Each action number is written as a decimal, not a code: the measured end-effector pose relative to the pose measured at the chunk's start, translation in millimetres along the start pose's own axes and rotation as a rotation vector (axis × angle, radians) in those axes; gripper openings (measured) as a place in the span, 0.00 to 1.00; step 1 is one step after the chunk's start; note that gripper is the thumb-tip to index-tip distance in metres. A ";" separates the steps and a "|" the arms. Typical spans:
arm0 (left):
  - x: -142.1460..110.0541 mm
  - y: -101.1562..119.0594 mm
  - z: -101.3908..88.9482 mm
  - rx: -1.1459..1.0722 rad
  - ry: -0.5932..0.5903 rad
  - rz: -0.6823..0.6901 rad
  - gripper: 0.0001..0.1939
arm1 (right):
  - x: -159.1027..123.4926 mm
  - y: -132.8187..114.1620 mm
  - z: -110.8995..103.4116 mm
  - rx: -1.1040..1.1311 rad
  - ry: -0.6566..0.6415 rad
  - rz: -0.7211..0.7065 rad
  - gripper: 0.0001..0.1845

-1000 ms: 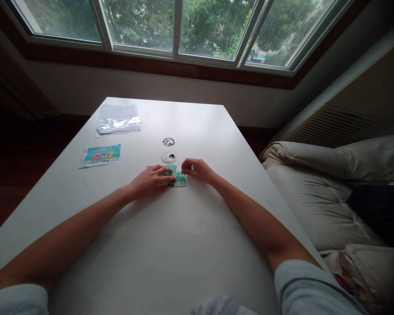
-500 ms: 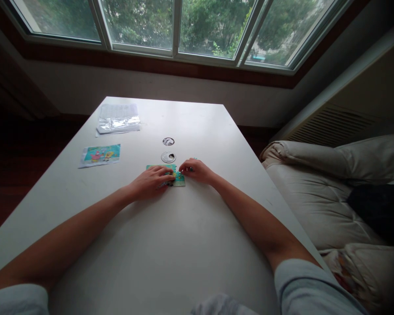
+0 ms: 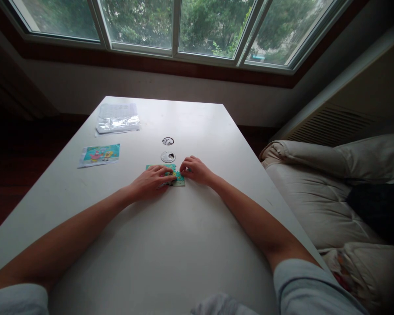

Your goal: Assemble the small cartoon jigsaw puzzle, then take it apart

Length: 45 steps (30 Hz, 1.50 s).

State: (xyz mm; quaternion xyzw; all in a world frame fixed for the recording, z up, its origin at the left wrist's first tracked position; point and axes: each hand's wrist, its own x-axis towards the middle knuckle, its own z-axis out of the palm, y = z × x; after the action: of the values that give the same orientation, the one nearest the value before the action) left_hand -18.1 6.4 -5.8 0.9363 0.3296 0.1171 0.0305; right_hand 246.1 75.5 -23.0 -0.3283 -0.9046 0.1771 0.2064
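A small teal jigsaw puzzle (image 3: pixel 179 179) lies flat near the middle of the white table (image 3: pixel 170 245). My left hand (image 3: pixel 153 180) rests on the puzzle's left part with its fingers lying flat over it, hiding much of the picture. My right hand (image 3: pixel 194 169) is at the puzzle's right upper edge, fingers curled and pinched down onto the pieces there. What the fingertips hold is too small to make out.
A colourful cartoon picture card (image 3: pixel 100 155) lies to the left, a clear plastic bag (image 3: pixel 118 118) over paper farther back. Two round cable holes (image 3: pixel 167 156) sit just behind the puzzle. A pale cushioned sofa (image 3: pixel 331 192) runs along the table's right side, windows beyond.
My right hand has shifted slightly left and down onto the puzzle's right edge, pressing there. My left hand has stayed on the puzzle.
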 end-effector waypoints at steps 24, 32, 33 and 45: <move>5.4 9.2 0.0 -0.092 -0.036 0.131 0.24 | -0.6 3.1 1.9 -0.080 0.041 0.027 0.03; 5.8 11.0 0.1 -0.090 -0.048 0.150 0.25 | 0.7 -4.4 5.5 -0.108 0.026 0.045 0.04; 5.6 11.8 0.1 -0.083 -0.048 0.147 0.25 | 0.9 -4.8 5.8 -0.114 0.027 0.049 0.05; 3.2 13.6 -0.9 -0.060 -0.051 0.138 0.26 | -5.4 34.3 -28.0 0.002 0.035 0.042 0.09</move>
State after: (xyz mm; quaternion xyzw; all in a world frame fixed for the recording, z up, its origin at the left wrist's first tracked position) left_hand -7.6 -2.2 -2.4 0.9582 0.2597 0.1048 0.0590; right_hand 281.5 101.8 -16.1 -0.3503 -0.8935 0.1763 0.2188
